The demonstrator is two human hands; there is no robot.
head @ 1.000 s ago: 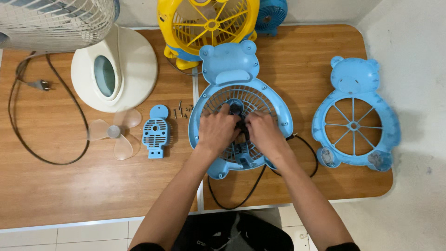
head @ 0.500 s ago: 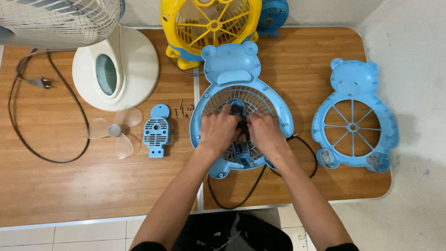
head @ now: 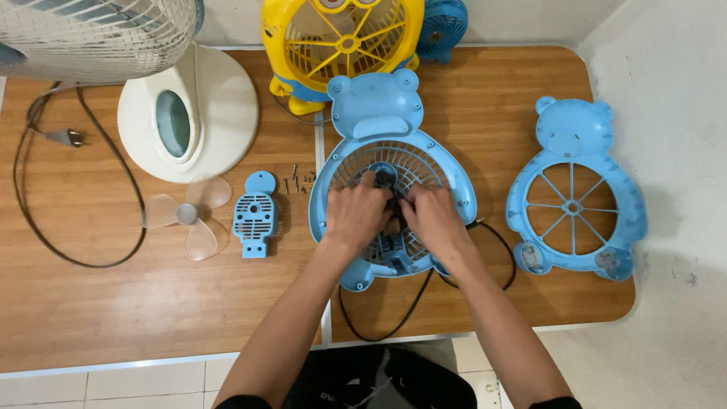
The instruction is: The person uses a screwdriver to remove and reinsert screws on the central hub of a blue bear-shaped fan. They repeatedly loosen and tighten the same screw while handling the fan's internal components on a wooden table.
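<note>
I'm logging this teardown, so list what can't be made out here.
Head view only:
- Centre of the blue fan shell: covered by the left hand and right hand, so what the fingers touch is hidden.
- Screws: too small to count.
- White fan: cut off by the top edge.
- Black cord: its end runs under the right arm.

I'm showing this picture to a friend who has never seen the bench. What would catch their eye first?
Probably the blue bear-shaped fan housing at the table's middle, with the left hand and right hand pressed together over its grille. To its right lies a matching blue bear-shaped front guard, apart from it. At the far edge stands a yellow fan, and to the left a white fan base with a clear propeller in front of it.
</note>
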